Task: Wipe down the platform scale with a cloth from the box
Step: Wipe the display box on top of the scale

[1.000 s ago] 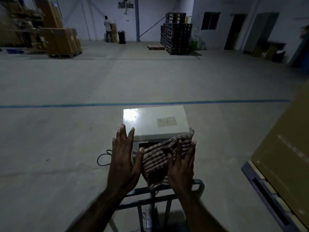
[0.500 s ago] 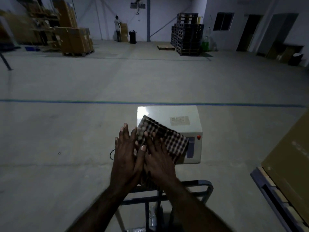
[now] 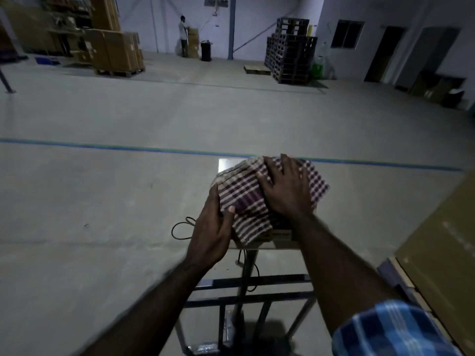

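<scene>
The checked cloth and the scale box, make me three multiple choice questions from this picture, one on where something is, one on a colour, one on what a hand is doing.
1. Where does the checked cloth lie?
A. On the floor
B. Over the scale's indicator box
C. On the stacked pallets

2. What colour is the line painted across the floor?
A. Blue
B. Yellow
C. Red

3. What is the right hand doing?
A. Hanging idle
B. Gripping the cable
C. Pressing flat on the cloth

Answers:
1 B, the cloth covers most of the box top, one pale corner still bare.
2 A, a blue stripe crosses the concrete behind the box.
3 C, its fingers lie spread and straight on the cloth, while the left hand holds the cloth's near edge at the box side.
</scene>
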`<state>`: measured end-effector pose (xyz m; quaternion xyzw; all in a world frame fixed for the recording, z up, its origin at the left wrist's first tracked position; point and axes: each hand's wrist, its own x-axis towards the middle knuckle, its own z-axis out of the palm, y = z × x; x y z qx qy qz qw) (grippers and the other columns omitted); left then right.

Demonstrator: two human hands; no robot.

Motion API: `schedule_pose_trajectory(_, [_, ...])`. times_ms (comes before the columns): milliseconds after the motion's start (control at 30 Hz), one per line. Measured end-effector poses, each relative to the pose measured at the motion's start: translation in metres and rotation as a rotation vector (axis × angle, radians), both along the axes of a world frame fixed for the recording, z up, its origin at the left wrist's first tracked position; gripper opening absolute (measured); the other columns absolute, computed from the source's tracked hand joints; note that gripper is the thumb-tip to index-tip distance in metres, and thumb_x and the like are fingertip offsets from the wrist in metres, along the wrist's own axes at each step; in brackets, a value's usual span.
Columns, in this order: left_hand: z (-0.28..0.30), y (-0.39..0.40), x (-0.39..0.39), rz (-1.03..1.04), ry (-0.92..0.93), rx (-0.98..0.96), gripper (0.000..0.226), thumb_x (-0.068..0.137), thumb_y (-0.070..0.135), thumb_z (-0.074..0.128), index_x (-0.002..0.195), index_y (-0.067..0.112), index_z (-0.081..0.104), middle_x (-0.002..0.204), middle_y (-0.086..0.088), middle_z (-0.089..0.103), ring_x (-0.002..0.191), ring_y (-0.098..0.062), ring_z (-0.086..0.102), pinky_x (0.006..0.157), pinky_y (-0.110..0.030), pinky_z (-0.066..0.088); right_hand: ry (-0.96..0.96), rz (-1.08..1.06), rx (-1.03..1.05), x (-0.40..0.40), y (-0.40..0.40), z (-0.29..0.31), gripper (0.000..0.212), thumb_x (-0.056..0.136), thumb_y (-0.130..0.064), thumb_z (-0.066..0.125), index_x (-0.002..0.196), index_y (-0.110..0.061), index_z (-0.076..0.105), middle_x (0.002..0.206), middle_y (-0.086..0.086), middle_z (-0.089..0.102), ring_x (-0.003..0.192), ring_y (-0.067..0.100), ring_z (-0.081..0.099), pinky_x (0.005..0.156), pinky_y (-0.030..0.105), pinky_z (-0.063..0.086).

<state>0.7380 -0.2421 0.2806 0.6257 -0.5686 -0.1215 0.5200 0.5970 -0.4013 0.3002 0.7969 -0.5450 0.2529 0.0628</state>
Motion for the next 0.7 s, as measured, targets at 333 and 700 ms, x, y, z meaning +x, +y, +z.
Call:
schedule_pose_trajectory(333, [-0.005,-0.006,-0.006,0.093,0.065,0.038,0.069,0.097,0.025,0.053,0.153,0.023,0.013,0.144,0.016,0.038,0.121,0.006,0.039,0.095,-0.003,0.031,-0.583,-0.194,0.197,-0.042,0.044,-0.043,0.059,0.096,-0.062,0.030,0.151,-0.044,0.018,0.158,0.007,0.024,0.136,0.034,0.037,0.103,0.050,0.040])
schedule_pose_trajectory(700, [-0.043,0.020,-0.042,0.150,-0.021,0.139,0.077,0.094,0.026,0.058,0.154,0.018,0.010,0.163,-0.007,0.002,0.149,-0.016,-0.001,0.121,-0.039,0.013,-0.562,-0.160,0.218,-0.057,0.129,-0.115,0.089,0.086,0.014,0.049,0.153,-0.030,0.010,0.158,0.011,0.028,0.131,0.035,0.047,0.095,0.043,0.052])
